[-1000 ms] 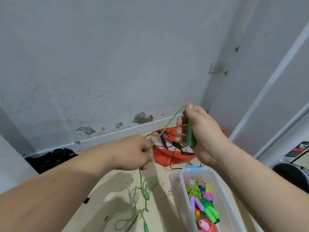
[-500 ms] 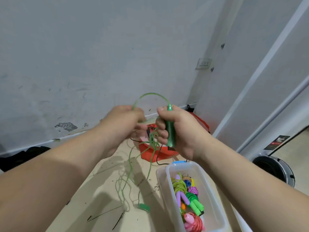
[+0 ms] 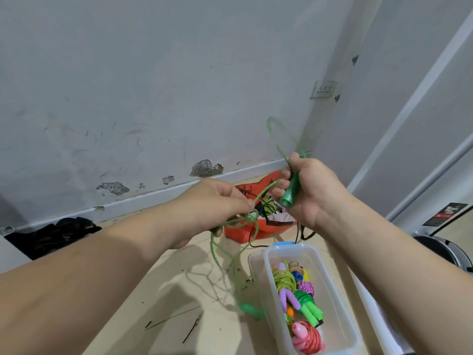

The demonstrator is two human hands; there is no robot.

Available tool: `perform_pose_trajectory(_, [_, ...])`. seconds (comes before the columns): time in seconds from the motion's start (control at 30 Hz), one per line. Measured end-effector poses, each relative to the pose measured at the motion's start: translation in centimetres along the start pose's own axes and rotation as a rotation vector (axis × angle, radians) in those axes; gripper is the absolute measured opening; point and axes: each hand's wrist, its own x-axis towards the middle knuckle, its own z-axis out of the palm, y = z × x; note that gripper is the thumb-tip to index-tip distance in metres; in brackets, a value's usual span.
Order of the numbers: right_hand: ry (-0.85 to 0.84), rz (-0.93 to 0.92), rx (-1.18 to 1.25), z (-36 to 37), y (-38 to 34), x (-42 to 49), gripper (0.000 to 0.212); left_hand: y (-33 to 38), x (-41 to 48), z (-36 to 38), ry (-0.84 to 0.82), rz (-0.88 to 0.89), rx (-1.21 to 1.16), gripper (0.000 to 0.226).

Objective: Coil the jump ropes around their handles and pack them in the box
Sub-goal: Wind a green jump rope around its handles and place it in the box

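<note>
1. Right hand [image 3: 311,193] — fingers wrapped tight round a green handle [image 3: 289,194], held up above the floor [image 3: 158,298].
2. Left hand [image 3: 212,206] pinches the green rope [image 3: 266,190] just beside it; the rope loops above the right hand and hangs in loose strands.
3. Second green handle [image 3: 249,309] dangles, blurred, beside the clear box [image 3: 256,278] — coiled ropes [image 3: 304,299] lie inside.
4. Red bag [image 3: 238,233] sits behind the hands.

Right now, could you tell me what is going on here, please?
A person is coiling a green jump rope. The right hand grips one green handle, while the left hand pinches the rope, which loops above the right hand and hangs toward the second handle, blurred near the floor. The clear box holds several coiled ropes.
</note>
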Motion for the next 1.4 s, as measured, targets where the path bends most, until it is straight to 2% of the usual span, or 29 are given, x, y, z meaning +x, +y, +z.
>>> perform_pose_trajectory(0.13, [-0.207,0.097,-0.005,0.8,-0.2,-1.8,0.021,0.0,-0.2,0.5,-0.016,0.088,0.116,0.021])
perform_pose_trajectory(0.2, [-0.257,0.115,-0.019,1.2,-0.4,-2.4,0.026,0.1,0.0,0.6,0.01,0.121,0.153,0.02])
perform_pose_trajectory(0.3, [-0.162,0.068,-0.087,1.2,-0.2,-2.2,0.015,0.6,0.4,0.0,0.178,0.187,0.384,0.019])
perform_pose_trajectory(0.37, [-0.029,0.027,-0.219,0.7,0.2,-1.7,0.013,1.0,0.7,-0.6,0.336,0.205,0.412,0.02])
perform_pose_trajectory(0.47, [0.038,0.067,-0.318,0.0,0.9,-1.3,0.02,1.7,0.9,-1.2,0.396,0.175,0.144,0.026])
perform_pose_trajectory(0.53, [-0.068,0.125,-0.362,-0.2,1.1,-1.6,0.019,2.2,0.6,-1.2,0.354,0.152,-0.056,0.026])
perform_pose_trajectory(0.6, [-0.273,0.174,-0.45,0.1,1.4,-2.4,0.013,2.7,0.4,-1.0,0.315,0.149,-0.272,0.023])
perform_pose_trajectory(0.67, [-0.436,0.142,-0.585,0.4,1.9,-3.1,0.014,3.4,0.2,-1.3,0.293,0.166,-0.521,0.019])
perform_pose_trajectory(0.77, [-0.506,0.032,-0.671,0.9,2.6,-3.8,0.026,4.3,0.2,-2.3,0.235,0.223,-0.836,0.016])
perform_pose_trajectory(0.83, [-0.495,-0.023,-0.644,1.3,2.8,-4.1,0.017,4.3,0.2,-2.9,0.197,0.228,-0.924,0.014])
perform_pose_trajectory(0.9, [-0.414,-0.083,-0.615,1.7,2.8,-4.0,0.01,4.1,0.0,-3.1,0.24,0.165,-0.872,0.013])
perform_pose_trajectory(0.97, [-0.348,-0.113,-0.528,1.9,2.5,-3.7,0.018,3.5,-0.4,-3.0,0.317,0.092,-0.544,0.007])
perform_pose_trajectory(1.0, [-0.339,-0.104,-0.468,2.0,2.2,-3.7,0.017,3.0,-0.6,-2.9,0.294,0.07,-0.334,0.009])
perform_pose_trajectory(1.1, [-0.387,-0.023,-0.304,2.2,1.7,-3.6,0.013,1.5,-1.4,-1.7,-0.025,0.041,0.098,0.021])
perform_pose_trajectory(1.17, [-0.404,0.014,-0.242,2.2,1.4,-3.6,0.015,0.8,-1.9,-0.8,-0.18,0.055,0.292,0.012])
perform_pose_trajectory(1.3, [-0.312,-0.007,-0.284,2.0,1.3,-3.4,0.009,0.7,-1.9,-0.4,-0.179,0.049,0.284,0.017])
perform_pose_trajectory(1.4, [-0.327,0.013,-0.44,1.4,1.7,-3.5,0.012,1.9,-1.4,-0.9,0.015,0.08,-0.053,0.017])
